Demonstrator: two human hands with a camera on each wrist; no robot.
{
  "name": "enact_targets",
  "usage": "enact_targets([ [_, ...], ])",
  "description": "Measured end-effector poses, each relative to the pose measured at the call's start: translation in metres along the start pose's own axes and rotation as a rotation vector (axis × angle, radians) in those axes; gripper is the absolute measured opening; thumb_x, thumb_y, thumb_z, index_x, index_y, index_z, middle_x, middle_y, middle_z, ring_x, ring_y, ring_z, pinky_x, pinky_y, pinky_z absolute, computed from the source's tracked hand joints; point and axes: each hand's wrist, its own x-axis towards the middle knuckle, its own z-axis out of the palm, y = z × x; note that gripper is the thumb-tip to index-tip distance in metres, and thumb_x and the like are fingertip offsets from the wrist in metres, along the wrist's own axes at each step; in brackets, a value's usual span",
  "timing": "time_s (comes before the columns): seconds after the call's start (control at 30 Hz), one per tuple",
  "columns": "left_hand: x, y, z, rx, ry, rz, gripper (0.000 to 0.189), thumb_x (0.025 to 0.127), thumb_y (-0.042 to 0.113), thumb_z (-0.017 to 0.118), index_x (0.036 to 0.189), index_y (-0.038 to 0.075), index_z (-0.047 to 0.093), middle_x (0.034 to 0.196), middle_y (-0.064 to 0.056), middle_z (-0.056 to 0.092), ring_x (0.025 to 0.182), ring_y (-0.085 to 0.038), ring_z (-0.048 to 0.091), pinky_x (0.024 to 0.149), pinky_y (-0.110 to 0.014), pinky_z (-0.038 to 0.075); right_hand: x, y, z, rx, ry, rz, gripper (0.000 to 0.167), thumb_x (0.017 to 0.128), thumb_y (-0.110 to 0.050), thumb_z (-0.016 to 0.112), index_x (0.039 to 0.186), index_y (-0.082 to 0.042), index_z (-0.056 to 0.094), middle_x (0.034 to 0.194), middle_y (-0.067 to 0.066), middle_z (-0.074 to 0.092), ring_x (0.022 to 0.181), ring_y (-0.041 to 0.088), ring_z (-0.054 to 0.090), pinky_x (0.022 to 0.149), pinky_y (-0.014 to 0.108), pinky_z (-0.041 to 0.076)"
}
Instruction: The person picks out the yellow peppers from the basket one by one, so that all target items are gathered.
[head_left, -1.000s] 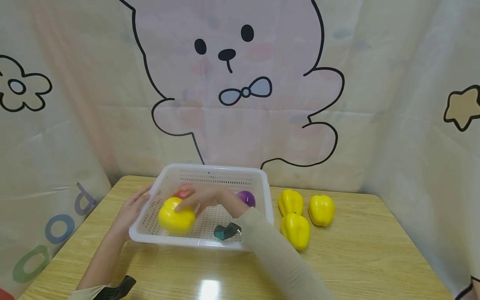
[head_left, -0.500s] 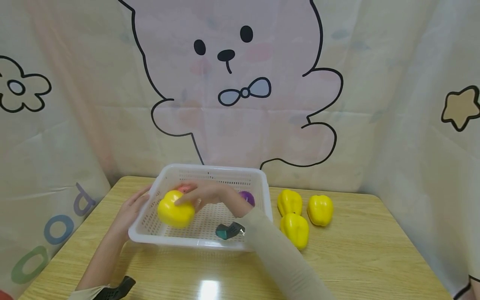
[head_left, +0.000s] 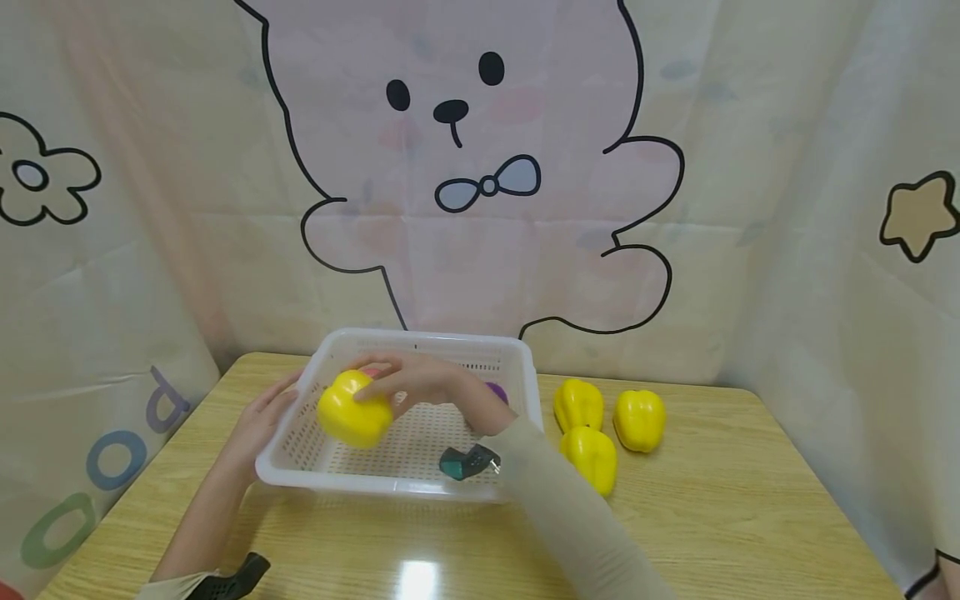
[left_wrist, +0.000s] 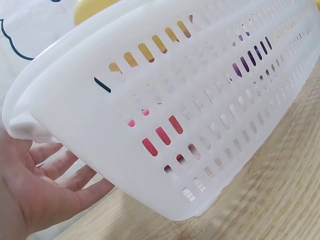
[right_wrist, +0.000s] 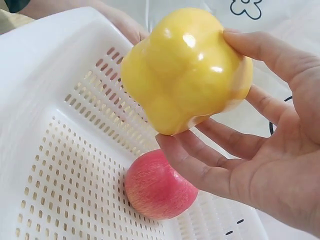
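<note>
Inside basket (head_left: 322, 487), apple (right_wrist: 159, 192), held pepper (head_left: 354, 409)

In the head view the right hand (head_left: 420, 385) hides most of the apple (right_wrist: 160, 192) and half the purple ball (head_left: 497, 390) in the basket (head_left: 420, 487).

The right hand (right_wrist: 260, 150) holds a yellow pepper (right_wrist: 185, 70) above the white basket (right_wrist: 60, 165). A red apple (right_wrist: 160, 186) lies inside, at 6 o'clock from the pepper.
</note>
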Motion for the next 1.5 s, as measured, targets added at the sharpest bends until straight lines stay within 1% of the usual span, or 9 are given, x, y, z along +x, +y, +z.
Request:
enact_targets([
  [0.1,0.0,0.0,-0.001,-0.007,-0.003,0.022,0.066,0.113,0.049,0.042,0.17,0.02,0.023,0.143,-0.008,0.055,0.101,-0.004,0.066,0.084,-0.031,0.06,-0.004,-0.003,0.0,0.009,0.012,0.002,0.051,0.1,-0.019,0.067,0.15,-0.019,0.056,0.144,-0.001,0.06,0.128,0.022,0.055,0.091,0.045,0.061],
  [0.23,0.0,0.0,-0.001,-0.015,-0.003,0.033,0.066,0.113,0.047,0.043,0.17,0.019,0.024,0.13,0.006,0.059,0.1,-0.004,0.067,0.084,-0.031,0.06,-0.011,-0.007,0.002,-0.011,0.038,0.011,0.052,0.099,-0.022,0.07,0.15,-0.022,0.057,0.148,-0.002,0.057,0.134,0.023,0.052,0.093,0.045,0.061],
  [0.63,0.002,-0.001,-0.001,-0.026,-0.003,-0.006,0.064,0.114,0.046,0.042,0.17,0.022,0.022,0.138,0.0,0.056,0.101,-0.003,0.066,0.085,-0.03,0.059,-0.032,-0.01,0.002,-0.045,0.081,-0.014,0.052,0.097,-0.026,0.073,0.147,-0.026,0.059,0.149,-0.004,0.056,0.133,0.02,0.054,0.092,0.043,0.061],
  [0.83,0.004,-0.002,-0.001,-0.037,-0.011,-0.018,0.064,0.114,0.045,0.039,0.171,0.023,0.019,0.151,-0.013,0.048,0.101,-0.003,0.066,0.085,-0.031,0.06,-0.04,-0.01,0.002,-0.054,0.094,-0.029,0.052,0.098,-0.026,0.073,0.148,-0.026,0.058,0.149,-0.004,0.056,0.134,0.02,0.054,0.091,0.042,0.061],
  [0.9,0.004,-0.002,-0.001,-0.04,-0.011,-0.023,0.064,0.114,0.044,0.039,0.171,0.023,0.019,0.15,-0.012,0.049,0.101,-0.003,0.065,0.085,-0.031,0.059,-0.042,-0.011,0.002,-0.055,0.096,-0.036,0.053,0.098,-0.025,0.073,0.149,-0.026,0.058,0.149,-0.005,0.056,0.134,0.02,0.054,0.092,0.042,0.061],
  [1.13,0.004,-0.002,-0.002,-0.041,-0.007,-0.025,0.065,0.114,0.045,0.041,0.171,0.022,0.019,0.132,0.006,0.057,0.1,-0.002,0.065,0.085,-0.029,0.059,-0.05,-0.012,0.003,-0.05,0.105,-0.056,0.052,0.098,-0.024,0.073,0.148,-0.025,0.059,0.147,-0.004,0.059,0.132,0.019,0.057,0.091,0.043,0.061],
  [1.37,0.004,-0.001,-0.001,-0.032,-0.008,-0.019,0.065,0.114,0.046,0.04,0.171,0.021,0.019,0.154,-0.018,0.044,0.101,-0.002,0.064,0.084,-0.029,0.058,-0.058,-0.012,0.001,-0.05,0.133,-0.047,0.054,0.098,-0.024,0.074,0.149,-0.026,0.057,0.147,-0.003,0.059,0.133,0.021,0.056,0.092,0.044,0.061],
  [1.43,0.004,-0.002,-0.001,-0.042,-0.009,-0.019,0.065,0.114,0.045,0.04,0.171,0.021,0.02,0.151,-0.015,0.048,0.101,-0.003,0.065,0.084,-0.03,0.058,-0.061,-0.012,0.0,-0.056,0.148,-0.048,0.054,0.098,-0.025,0.073,0.149,-0.027,0.057,0.148,-0.001,0.058,0.135,0.023,0.056,0.093,0.044,0.061],
  [1.5,0.005,-0.002,-0.001,-0.055,-0.012,-0.018,0.065,0.114,0.045,0.041,0.17,0.021,0.02,0.14,-0.005,0.057,0.101,-0.003,0.066,0.084,-0.03,0.059,-0.064,-0.012,-0.001,-0.067,0.162,-0.047,0.054,0.099,-0.026,0.073,0.15,-0.028,0.056,0.15,-0.001,0.057,0.136,0.024,0.055,0.094,0.045,0.061],
])
